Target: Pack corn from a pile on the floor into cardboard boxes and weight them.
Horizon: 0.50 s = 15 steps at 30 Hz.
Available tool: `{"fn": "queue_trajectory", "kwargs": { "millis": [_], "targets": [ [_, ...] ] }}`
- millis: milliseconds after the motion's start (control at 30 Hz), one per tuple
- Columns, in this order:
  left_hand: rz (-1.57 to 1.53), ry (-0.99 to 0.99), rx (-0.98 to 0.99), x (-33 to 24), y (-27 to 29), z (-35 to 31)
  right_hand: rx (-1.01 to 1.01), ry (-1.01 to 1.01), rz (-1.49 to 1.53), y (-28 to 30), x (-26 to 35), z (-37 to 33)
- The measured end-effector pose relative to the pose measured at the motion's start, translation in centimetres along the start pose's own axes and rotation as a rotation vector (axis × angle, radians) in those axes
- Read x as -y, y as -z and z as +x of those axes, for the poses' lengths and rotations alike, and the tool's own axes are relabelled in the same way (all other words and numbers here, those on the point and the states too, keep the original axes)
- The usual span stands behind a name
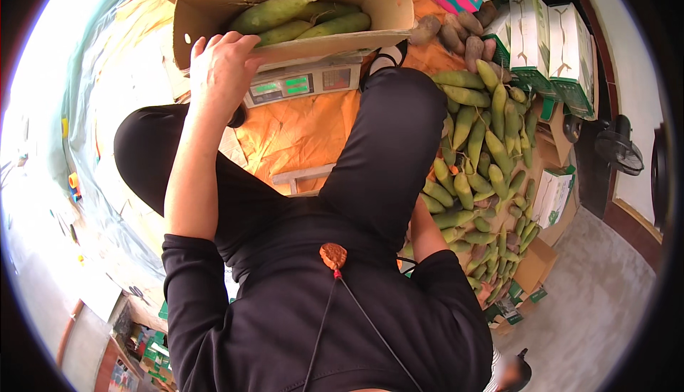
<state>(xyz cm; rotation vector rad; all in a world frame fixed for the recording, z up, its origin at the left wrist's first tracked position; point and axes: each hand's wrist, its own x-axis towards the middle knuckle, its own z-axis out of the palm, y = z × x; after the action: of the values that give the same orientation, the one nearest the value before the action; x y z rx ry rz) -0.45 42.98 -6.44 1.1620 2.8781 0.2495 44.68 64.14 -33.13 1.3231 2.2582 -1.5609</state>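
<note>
My left hand [222, 68] is at the near left of an open cardboard box [320, 48], its fingers bent over the front wall. Several long green radishes [274, 14] lie inside, one with a thin root tail trailing to the right. Beneath the box sits a digital scale [299, 84] with lit green displays. Only my right forearm [426, 231] shows, beside my right thigh; the hand itself is hidden. Next to that arm spreads a large pile of green radishes [467, 128].
Brownish tubers [456, 32] lie beyond the pile. White and green cartons [531, 39] stand at the far right, near a black fan [618, 142]. An orange sheet [299, 132] covers the floor between my legs. Another person [509, 372] is partly visible at lower right.
</note>
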Motion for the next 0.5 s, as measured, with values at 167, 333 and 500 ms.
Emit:
{"fn": "queue_trajectory", "kwargs": {
  "millis": [167, 333, 500],
  "targets": [
    [-0.028, -0.043, -0.057, -0.7, -0.2, 0.3, 0.081, 0.126, -0.165, -1.0, -1.8, 0.0],
    [0.072, -0.024, 0.024, 0.4, 0.5, -0.1, 0.112, -0.147, -0.078, -0.9, -0.8, -0.8],
    [0.061, -0.113, -0.053, 1.2, -1.2, 0.6, 0.015, -0.432, -0.137, 5.3, -1.1, -1.3]
  ]
}}
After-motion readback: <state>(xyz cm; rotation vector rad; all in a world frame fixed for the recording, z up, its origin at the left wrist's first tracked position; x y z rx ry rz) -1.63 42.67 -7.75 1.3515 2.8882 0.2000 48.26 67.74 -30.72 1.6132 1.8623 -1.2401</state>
